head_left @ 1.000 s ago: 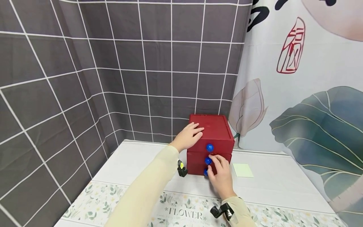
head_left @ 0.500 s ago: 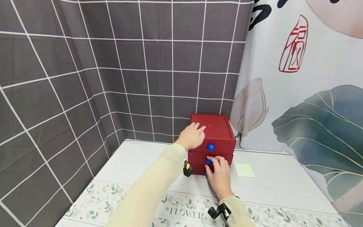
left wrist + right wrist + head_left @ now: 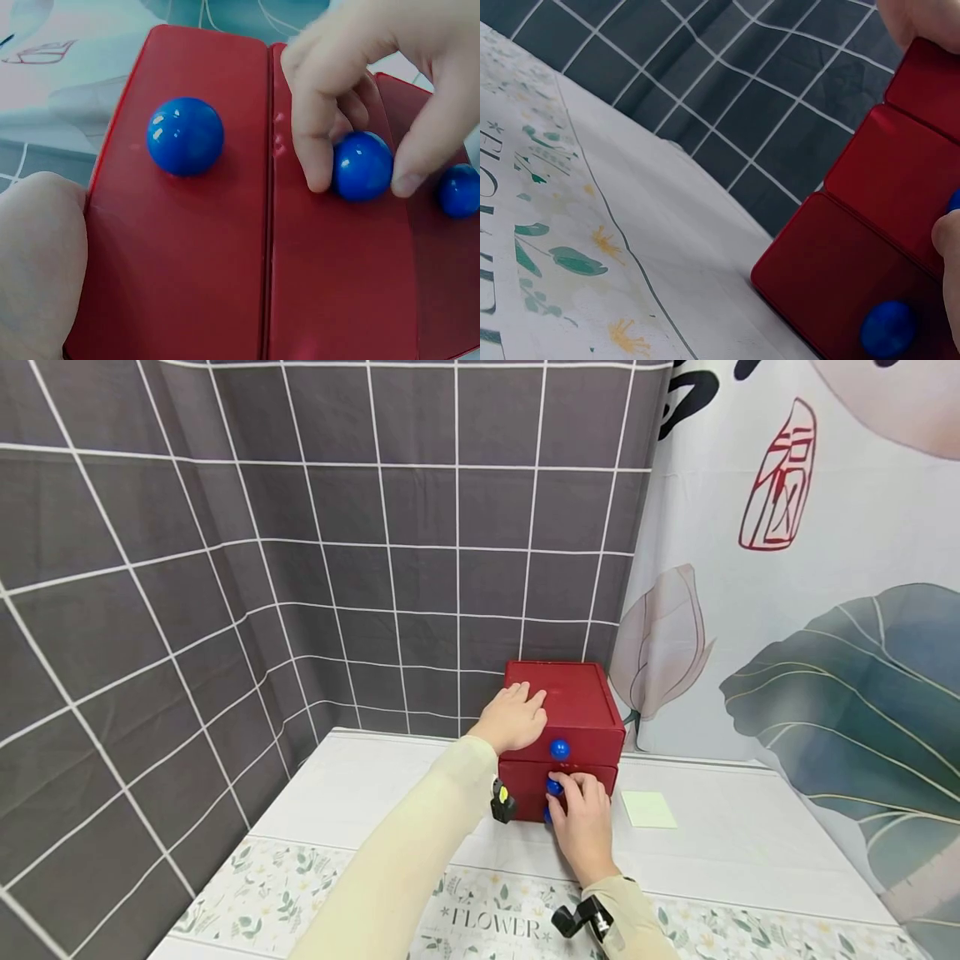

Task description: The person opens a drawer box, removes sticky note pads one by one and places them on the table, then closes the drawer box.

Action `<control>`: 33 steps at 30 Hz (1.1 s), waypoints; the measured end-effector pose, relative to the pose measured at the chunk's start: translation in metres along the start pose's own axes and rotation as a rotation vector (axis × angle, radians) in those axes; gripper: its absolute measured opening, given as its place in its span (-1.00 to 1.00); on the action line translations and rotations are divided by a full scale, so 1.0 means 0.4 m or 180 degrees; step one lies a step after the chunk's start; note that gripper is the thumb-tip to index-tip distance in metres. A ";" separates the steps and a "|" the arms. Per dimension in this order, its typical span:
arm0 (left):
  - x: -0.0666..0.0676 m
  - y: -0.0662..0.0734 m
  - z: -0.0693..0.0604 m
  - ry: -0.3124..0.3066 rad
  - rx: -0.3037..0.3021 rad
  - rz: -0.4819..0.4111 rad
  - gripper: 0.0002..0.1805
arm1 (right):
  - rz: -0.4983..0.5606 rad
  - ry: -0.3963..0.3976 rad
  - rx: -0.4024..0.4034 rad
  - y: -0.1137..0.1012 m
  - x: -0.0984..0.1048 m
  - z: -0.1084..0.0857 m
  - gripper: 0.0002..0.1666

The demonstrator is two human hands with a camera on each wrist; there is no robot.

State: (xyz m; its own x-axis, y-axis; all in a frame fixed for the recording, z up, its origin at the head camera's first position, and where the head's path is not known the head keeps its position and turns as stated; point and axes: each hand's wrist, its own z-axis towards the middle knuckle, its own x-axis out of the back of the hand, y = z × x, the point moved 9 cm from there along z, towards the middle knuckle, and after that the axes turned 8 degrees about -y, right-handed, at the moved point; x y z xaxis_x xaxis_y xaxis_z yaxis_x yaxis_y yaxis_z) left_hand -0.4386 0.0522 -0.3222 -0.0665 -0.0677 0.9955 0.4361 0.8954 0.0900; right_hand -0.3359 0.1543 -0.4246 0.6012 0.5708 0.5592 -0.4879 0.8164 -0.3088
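Note:
A red drawer box point(image 3: 562, 693) with round blue knobs stands on the table against the wall. My left hand point(image 3: 512, 718) rests on the left part of its top, fingers spread; part of it shows at the left edge of the left wrist view. My right hand point(image 3: 585, 827) pinches the middle blue knob point(image 3: 361, 166) between thumb and finger. The top knob point(image 3: 185, 136) is uncovered, and the bottom knob point(image 3: 888, 328) shows below my right hand. All the drawer fronts look closed.
A pale green paper square point(image 3: 648, 809) lies right of the box. A floral strip with printed lettering point(image 3: 495, 923) crosses the table point(image 3: 375, 777) in front. Behind hang a dark grid-patterned cloth point(image 3: 412, 577) and a white printed curtain point(image 3: 682, 527).
My right fingers have closed in around the middle knob. The left hand stays on the box top, and the head view has shifted slightly.

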 end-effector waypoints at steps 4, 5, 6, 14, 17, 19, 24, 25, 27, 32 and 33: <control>0.002 0.001 -0.004 -0.0020 -0.0042 -0.0039 -0.37 | -0.0010 -0.0034 -0.0018 -0.001 0.001 -0.002 -0.51; 0.001 0.001 -0.004 -0.0038 -0.0044 -0.0038 -0.36 | -0.0014 -0.0038 -0.0021 -0.001 0.002 -0.003 -0.51; 0.001 0.001 -0.004 -0.0057 -0.0045 -0.0039 -0.36 | -0.0021 -0.0047 -0.0024 -0.002 0.003 -0.004 -0.51; -0.001 -0.001 -0.003 -0.0125 -0.0045 -0.0026 -0.35 | -0.0026 -0.0023 0.0044 -0.006 0.009 -0.010 -0.51; 0.000 -0.001 -0.001 -0.0127 -0.0052 -0.0044 -0.35 | -0.0029 0.0002 0.0069 -0.008 0.011 -0.013 -0.51; -0.001 -0.002 -0.002 -0.0143 -0.0042 -0.0058 -0.35 | -0.0029 0.0017 0.0087 -0.010 0.013 -0.015 -0.51; -0.007 -0.007 0.004 -0.0179 -0.0015 -0.0070 -0.35 | -0.0046 -0.0012 0.0091 -0.015 0.016 -0.020 -0.49; -0.008 -0.008 0.006 -0.0183 -0.0015 -0.0066 -0.34 | -0.0052 -0.0023 0.0086 -0.016 0.016 -0.021 -0.48; -0.006 -0.007 0.005 -0.0179 -0.0016 -0.0068 -0.34 | -0.0057 -0.0041 0.0071 -0.016 0.017 -0.022 -0.47; -0.002 -0.003 0.002 -0.0169 -0.0023 -0.0082 -0.34 | -0.0063 -0.0028 0.0076 -0.018 0.021 -0.027 -0.46; -0.002 -0.003 0.002 -0.0169 -0.0022 -0.0084 -0.34 | -0.0064 -0.0010 0.0092 -0.019 0.023 -0.028 -0.46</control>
State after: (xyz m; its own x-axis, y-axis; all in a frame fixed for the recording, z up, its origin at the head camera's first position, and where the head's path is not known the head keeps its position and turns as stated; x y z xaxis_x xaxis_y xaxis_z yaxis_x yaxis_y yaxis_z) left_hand -0.4397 0.0516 -0.3232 -0.1256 -0.0675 0.9898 0.4398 0.8905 0.1165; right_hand -0.3198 0.1543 -0.4258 0.6090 0.5540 0.5676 -0.4938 0.8248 -0.2753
